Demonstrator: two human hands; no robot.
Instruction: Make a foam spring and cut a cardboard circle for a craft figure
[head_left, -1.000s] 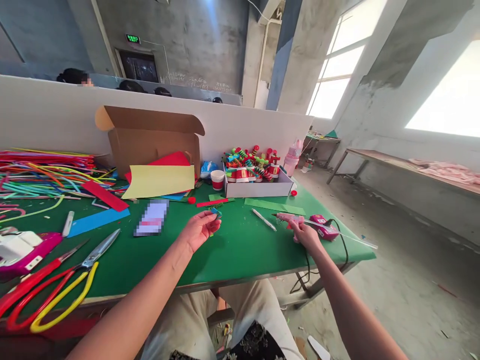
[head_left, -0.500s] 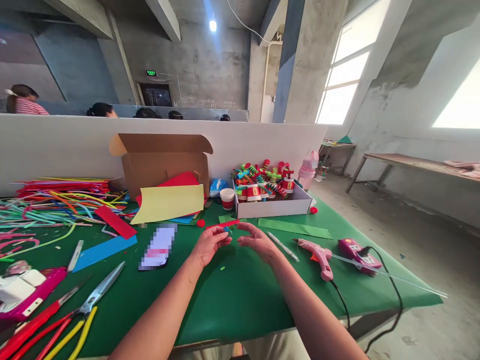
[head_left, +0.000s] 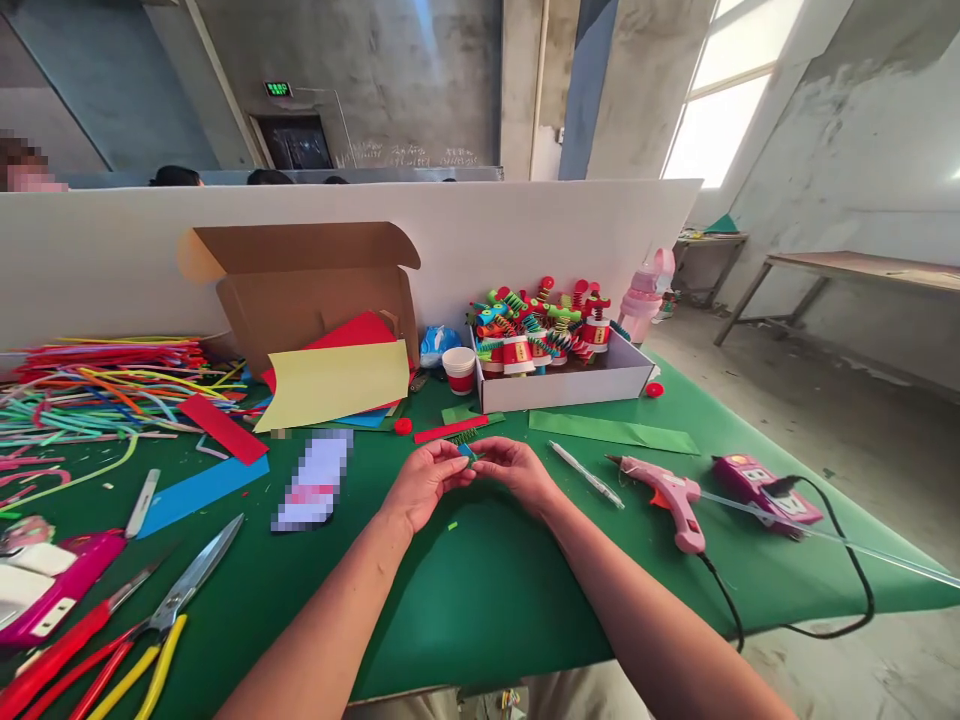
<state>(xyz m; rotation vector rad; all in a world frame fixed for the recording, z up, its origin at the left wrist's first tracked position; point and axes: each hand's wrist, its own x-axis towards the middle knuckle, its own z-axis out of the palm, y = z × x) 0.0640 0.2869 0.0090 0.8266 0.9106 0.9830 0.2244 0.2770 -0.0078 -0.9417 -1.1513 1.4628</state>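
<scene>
My left hand (head_left: 426,485) is closed in a pinch on a small blue paper piece (head_left: 466,452) above the middle of the green table. A dark green coil (head_left: 464,437) shows just behind the blue piece; whether the two are joined I cannot tell. My right hand (head_left: 519,474) meets it from the other side, thumb and fingertips closed on the same small piece. Just beyond my fingers lie a red paper strip (head_left: 439,430) and a green paper strip (head_left: 611,432).
A white box (head_left: 566,390) of colourful coil-limbed figures stands at the back beside paper cups (head_left: 458,370). To the right are a white pen (head_left: 586,474), a pink glue gun (head_left: 667,500) and a corded power strip (head_left: 765,493). Scissors (head_left: 180,585), a phone (head_left: 313,480) and pipe cleaners (head_left: 112,385) lie left.
My right hand has come in to the left and now pinches the small blue piece, where before it hovered open beside it. The view has tilted down slightly.
</scene>
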